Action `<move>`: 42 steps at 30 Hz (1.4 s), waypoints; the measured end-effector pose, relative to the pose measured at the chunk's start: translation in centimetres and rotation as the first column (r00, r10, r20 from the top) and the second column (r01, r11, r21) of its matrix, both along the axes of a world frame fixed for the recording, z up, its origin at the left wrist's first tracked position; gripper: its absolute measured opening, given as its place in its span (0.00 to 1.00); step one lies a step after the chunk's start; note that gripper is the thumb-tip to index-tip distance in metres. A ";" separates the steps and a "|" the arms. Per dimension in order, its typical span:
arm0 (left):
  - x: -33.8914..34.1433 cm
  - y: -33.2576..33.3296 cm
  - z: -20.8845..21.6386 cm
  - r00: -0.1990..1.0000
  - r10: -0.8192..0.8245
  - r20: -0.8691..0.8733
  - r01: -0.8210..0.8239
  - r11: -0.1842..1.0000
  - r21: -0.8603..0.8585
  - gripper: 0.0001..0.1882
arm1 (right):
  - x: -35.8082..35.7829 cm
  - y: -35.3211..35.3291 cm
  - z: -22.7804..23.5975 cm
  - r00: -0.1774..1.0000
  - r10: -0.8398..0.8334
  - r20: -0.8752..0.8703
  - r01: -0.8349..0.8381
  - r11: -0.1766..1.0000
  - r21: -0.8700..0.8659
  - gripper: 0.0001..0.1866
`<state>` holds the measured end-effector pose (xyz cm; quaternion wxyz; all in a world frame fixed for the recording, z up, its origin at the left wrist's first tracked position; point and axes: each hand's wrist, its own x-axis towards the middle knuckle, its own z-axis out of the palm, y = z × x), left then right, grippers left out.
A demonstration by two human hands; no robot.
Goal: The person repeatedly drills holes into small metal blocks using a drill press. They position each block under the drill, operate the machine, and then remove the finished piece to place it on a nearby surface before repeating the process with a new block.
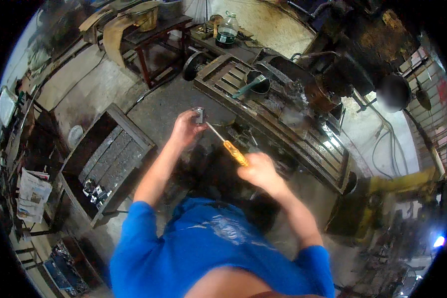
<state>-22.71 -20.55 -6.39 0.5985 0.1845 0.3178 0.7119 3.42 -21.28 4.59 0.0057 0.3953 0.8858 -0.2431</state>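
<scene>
Out in front of me, my left hand [185,128] is closed around a small grey metal block [199,117], held up between thumb and fingers. My right hand [259,169] grips the yellow handle of a screwdriver [235,152]. Its slim metal shaft points up and left, and its tip is close to the lower edge of the block. Whether the tip touches the metal I cannot tell.
To the left stands a wooden tray [107,149] with several shiny metal pieces [96,192] at its near end. A slatted cart [273,116] runs diagonally ahead, bearing a dark brush-like tool [250,86]. Behind it is a big bottle [227,31] of dark liquid.
</scene>
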 end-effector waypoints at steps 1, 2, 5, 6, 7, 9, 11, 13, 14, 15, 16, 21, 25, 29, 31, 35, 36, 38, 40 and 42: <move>-0.1 0.0 -0.5 0.999 -0.003 -0.038 0.003 1.000 0.001 0.12 | -0.3 0.2 -1.0 0.999 0.005 -0.037 -0.004 1.000 0.031 0.14; 0.2 -0.3 0.3 0.997 -0.009 -0.077 0.009 1.000 -0.002 0.11 | -0.8 0.1 -1.7 0.999 0.018 0.029 -0.019 1.000 0.011 0.15; 0.1 -0.6 0.5 0.988 -0.060 -0.139 0.046 0.994 -0.096 0.11 | -0.7 0.1 -2.2 0.997 -0.073 -0.028 0.069 0.989 -0.133 0.16; -0.1 -0.7 0.4 0.985 -0.083 -0.150 0.062 0.988 -0.139 0.11 | -0.7 0.4 -1.7 0.989 -0.147 -0.014 0.144 0.981 -0.130 0.16; -0.1 -0.9 0.3 0.980 -0.066 -0.190 0.037 0.988 -0.152 0.12 | -0.5 0.2 -1.9 0.991 -0.130 -0.029 0.124 0.981 -0.149 0.16; 0.1 -1.0 0.1 0.958 -0.059 -0.281 0.011 0.985 -0.172 0.13 | 0.0 0.2 -2.3 0.992 -0.115 -0.044 0.105 0.977 -0.183 0.16; 0.8 -1.0 0.2 0.915 -0.065 -0.399 -0.019 0.979 -0.202 0.16 | 0.4 0.5 -2.3 0.994 -0.104 -0.032 0.095 0.973 -0.212 0.16; 0.6 -0.6 -0.8 0.890 -0.135 -0.436 0.031 0.971 -0.237 0.21 | 0.7 -0.2 -2.1 0.986 -0.145 -0.079 0.127 0.973 -0.193 0.16; 1.1 -0.4 -0.3 0.878 -0.143 -0.456 0.021 0.964 -0.264 0.22 | 0.9 -0.5 -2.2 0.978 -0.175 -0.109 0.153 0.971 -0.185 0.17; 1.6 -0.6 0.9 0.867 -0.153 -0.475 0.012 0.958 -0.287 0.22 | 0.9 -0.2 -2.7 0.995 -0.092 -0.042 0.082 0.978 -0.189 0.17; 2.1 -0.6 1.5 0.854 -0.162 -0.494 0.002 0.951 -0.309 0.23 | 1.6 -0.4 -2.3 0.995 -0.098 0.023 0.101 0.964 -0.244 0.18; 0.3 -0.6 -0.5 0.827 -0.238 -0.510 0.060 0.938 -0.341 0.21 | 10.4 1.4 -0.1 0.869 -0.494 0.016 0.494 0.867 -0.064 0.19; 1.3 0.2 -1.1 0.891 -0.221 -0.396 0.103 0.949 -0.299 0.17 | 15.4 5.5 -2.1 0.729 -0.684 -0.004 0.659 0.701 0.273 0.19; 2.9 1.0 0.2 0.926 -0.246 -0.286 0.186 0.957 -0.221 0.16 | 15.0 12.1 -3.6 0.675 -0.738 -0.019 0.727 0.660 0.191 0.21; 3.5 1.1 1.1 0.920 -0.275 -0.280 0.239 0.958 -0.157 0.18 | 14.2 13.5 -2.6 0.593 -0.801 -0.084 0.801 0.577 0.157 0.21; 4.1 0.8 2.5 0.871 -0.241 -0.429 0.193 0.969 -0.154 0.19 | 13.9 12.8 -1.0 0.611 -0.791 0.025 0.788 0.611 0.072 0.21; 4.2 0.7 2.6 0.842 -0.237 -0.484 0.173 0.969 -0.175 0.19 | 13.7 12.0 -0.7 0.659 -0.752 0.013 0.749 0.657 0.078 0.22; 4.7 1.1 2.1 0.774 -0.236 -0.588 0.163 0.971 -0.175 0.19 | 13.2 11.8 -0.7 0.662 -0.746 -0.074 0.749 0.663 0.022 0.22; 5.1 2.6 1.5 0.688 -0.207 -0.696 0.168 0.978 -0.125 0.18 | 13.3 12.0 -0.2 0.601 -0.791 -0.115 0.791 0.609 -0.059 0.21; 7.4 3.2 3.2 0.524 -0.219 -0.823 0.229 0.967 -0.112 0.21 | 14.4 12.5 -1.0 0.571 -0.812 -0.121 0.816 0.578 -0.029 0.21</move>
